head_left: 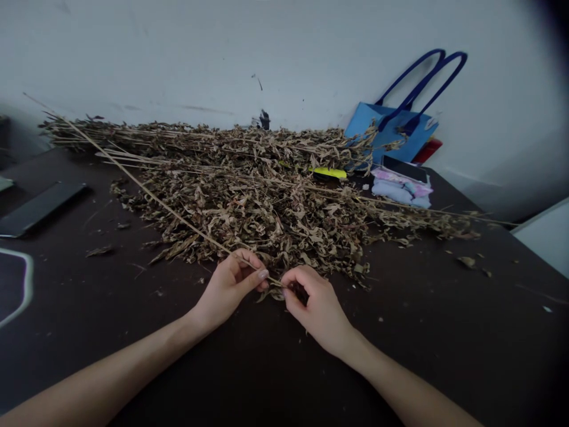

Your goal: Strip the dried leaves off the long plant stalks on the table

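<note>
A long, thin dried plant stalk (155,197) slants from the far left down to the middle of the table. My left hand (233,279) pinches it between thumb and fingers close to its near end. Just to the right, my right hand (311,299) is closed, thumb and fingertips together at the stalk's leafy end. A few curled leaves (270,294) hang under the fingers there. Directly beyond both hands spreads a heap of dry brown leaves and stems (284,216).
Bundled dried stalks (200,142) lie along the wall. A blue bag (362,121) with dark handles stands at the back right, beside a phone (404,169) on a tissue pack (398,190). A yellow-and-black object (329,172) pokes from the heap. A dark flat device (42,209) lies left.
</note>
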`<state>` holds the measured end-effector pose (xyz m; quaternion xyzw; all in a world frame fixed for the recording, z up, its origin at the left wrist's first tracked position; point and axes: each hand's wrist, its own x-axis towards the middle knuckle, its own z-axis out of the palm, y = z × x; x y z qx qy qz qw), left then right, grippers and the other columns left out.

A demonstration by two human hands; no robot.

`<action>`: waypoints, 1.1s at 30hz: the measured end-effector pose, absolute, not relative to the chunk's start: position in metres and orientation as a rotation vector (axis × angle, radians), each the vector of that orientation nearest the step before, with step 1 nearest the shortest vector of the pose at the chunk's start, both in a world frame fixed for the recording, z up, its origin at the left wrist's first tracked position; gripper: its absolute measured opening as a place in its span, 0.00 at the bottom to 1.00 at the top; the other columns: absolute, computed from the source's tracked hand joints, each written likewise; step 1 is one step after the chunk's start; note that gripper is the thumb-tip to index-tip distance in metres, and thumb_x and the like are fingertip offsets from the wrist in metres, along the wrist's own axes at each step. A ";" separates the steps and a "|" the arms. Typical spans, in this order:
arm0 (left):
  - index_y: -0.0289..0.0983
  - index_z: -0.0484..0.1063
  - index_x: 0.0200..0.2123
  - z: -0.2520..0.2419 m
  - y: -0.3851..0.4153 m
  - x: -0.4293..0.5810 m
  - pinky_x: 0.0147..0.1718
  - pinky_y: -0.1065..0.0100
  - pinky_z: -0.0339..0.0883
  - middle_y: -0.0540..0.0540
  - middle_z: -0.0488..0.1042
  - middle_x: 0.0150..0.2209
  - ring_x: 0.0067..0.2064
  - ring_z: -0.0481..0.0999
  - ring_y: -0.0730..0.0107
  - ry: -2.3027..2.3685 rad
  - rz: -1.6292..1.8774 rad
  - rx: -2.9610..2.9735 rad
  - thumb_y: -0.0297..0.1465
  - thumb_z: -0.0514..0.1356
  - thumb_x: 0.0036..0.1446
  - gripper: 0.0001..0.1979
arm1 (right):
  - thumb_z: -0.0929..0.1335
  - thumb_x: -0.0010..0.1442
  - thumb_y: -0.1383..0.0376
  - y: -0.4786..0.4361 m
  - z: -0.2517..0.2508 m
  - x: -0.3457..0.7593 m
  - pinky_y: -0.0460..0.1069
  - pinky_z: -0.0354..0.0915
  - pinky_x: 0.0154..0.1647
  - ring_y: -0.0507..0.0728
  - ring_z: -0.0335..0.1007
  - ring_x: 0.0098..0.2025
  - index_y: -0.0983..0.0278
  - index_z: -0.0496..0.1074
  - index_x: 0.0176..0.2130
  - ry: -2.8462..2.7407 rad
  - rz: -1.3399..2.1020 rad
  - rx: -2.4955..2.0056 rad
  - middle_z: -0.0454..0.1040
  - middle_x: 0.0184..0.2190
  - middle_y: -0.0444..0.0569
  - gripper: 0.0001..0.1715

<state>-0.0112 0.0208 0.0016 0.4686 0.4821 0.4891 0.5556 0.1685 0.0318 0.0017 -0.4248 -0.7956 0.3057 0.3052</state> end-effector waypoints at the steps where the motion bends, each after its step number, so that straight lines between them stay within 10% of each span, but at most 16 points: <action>1: 0.36 0.62 0.32 0.002 0.021 -0.011 0.29 0.72 0.66 0.53 0.68 0.26 0.27 0.71 0.75 1.134 1.154 1.104 0.29 0.62 0.52 0.10 | 0.63 0.53 0.75 0.031 0.002 0.169 0.47 0.60 0.35 0.52 0.62 0.34 0.63 0.65 0.31 -2.114 0.793 -1.122 0.66 0.29 0.44 0.07; 19: 0.36 0.62 0.32 0.000 0.026 -0.005 0.28 0.73 0.67 0.54 0.69 0.24 0.26 0.72 0.76 1.181 1.202 1.070 0.30 0.62 0.52 0.10 | 0.61 0.61 0.72 0.036 -0.005 0.176 0.53 0.62 0.42 0.55 0.62 0.38 0.64 0.67 0.34 -2.303 0.310 -1.033 0.68 0.33 0.49 0.08; 33: 0.35 0.62 0.32 0.000 0.023 -0.008 0.29 0.75 0.67 0.53 0.68 0.28 0.28 0.72 0.78 1.127 1.218 1.134 0.28 0.61 0.54 0.08 | 0.63 0.60 0.66 0.036 0.004 0.173 0.45 0.57 0.29 0.49 0.61 0.28 0.64 0.68 0.28 -1.941 0.992 -1.149 0.66 0.25 0.42 0.09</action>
